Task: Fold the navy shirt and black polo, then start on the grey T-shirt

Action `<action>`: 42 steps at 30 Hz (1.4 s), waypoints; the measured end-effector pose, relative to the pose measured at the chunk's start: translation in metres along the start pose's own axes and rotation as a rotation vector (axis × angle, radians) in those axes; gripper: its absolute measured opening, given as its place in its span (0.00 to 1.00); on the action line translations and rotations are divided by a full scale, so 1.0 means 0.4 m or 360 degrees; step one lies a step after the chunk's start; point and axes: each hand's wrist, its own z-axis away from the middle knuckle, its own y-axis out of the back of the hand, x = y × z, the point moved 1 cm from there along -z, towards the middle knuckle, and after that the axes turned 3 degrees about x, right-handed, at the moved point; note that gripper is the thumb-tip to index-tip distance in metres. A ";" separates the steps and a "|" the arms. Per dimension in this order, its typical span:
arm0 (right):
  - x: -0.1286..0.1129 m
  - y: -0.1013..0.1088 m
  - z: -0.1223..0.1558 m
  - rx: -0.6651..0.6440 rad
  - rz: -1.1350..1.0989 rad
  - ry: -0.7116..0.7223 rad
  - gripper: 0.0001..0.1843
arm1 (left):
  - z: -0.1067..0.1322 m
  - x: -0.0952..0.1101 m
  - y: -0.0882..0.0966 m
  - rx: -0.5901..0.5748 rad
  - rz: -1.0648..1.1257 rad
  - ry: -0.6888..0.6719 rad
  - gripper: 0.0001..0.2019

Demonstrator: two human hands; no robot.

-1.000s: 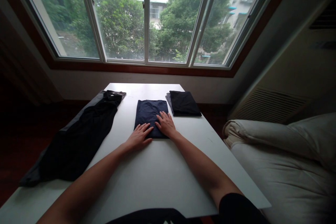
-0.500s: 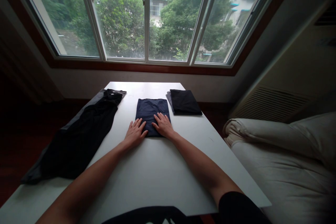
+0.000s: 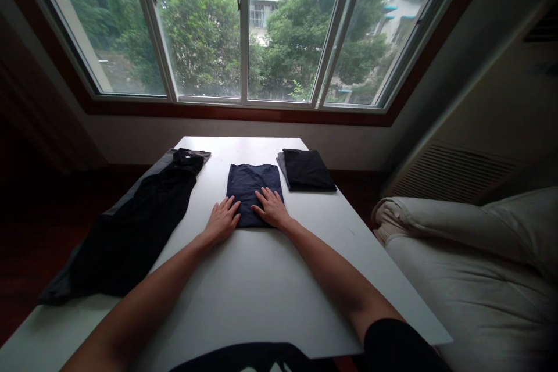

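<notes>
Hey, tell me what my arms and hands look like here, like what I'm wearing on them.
Your left hand and right hand are bare, with no gloves or wristwatch visible. A black sleeve covers part of your right arm; your left arm shows no sleeve in view.

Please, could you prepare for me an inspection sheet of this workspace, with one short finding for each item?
Surface: white table, with a faint mark on its right part.
Things: navy folded cloth lying flat in the middle; folded black and grey pile to its right; unfolded black and grey clothes along the left edge.
Clutter: nothing seen.
Hands: left hand spread, at the navy cloth's near-left edge; right hand spread on its near-right part.
Cables: nothing seen.
Surroundings: window beyond the table, beige sofa at right; the dark floor corners cannot be judged.
</notes>
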 end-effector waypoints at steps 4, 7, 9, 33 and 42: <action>0.001 -0.001 -0.001 -0.0026 -0.0006 -0.0015 0.39 | -0.001 -0.003 -0.003 0.0018 0.0017 0.0000 0.26; 0.004 -0.001 -0.002 0.0014 -0.0003 -0.0049 0.38 | -0.001 -0.004 -0.004 0.0025 0.0011 -0.0003 0.26; 0.006 -0.002 -0.004 0.0031 -0.0009 -0.0078 0.37 | -0.001 -0.003 -0.003 0.0021 0.0000 -0.0005 0.26; 0.036 0.002 -0.010 0.0122 0.0004 -0.0266 0.34 | 0.000 -0.003 -0.002 0.0026 0.0000 -0.0011 0.26; 0.032 0.003 -0.009 0.0200 0.0021 -0.0301 0.34 | 0.001 0.005 0.006 0.0024 -0.0035 -0.0007 0.26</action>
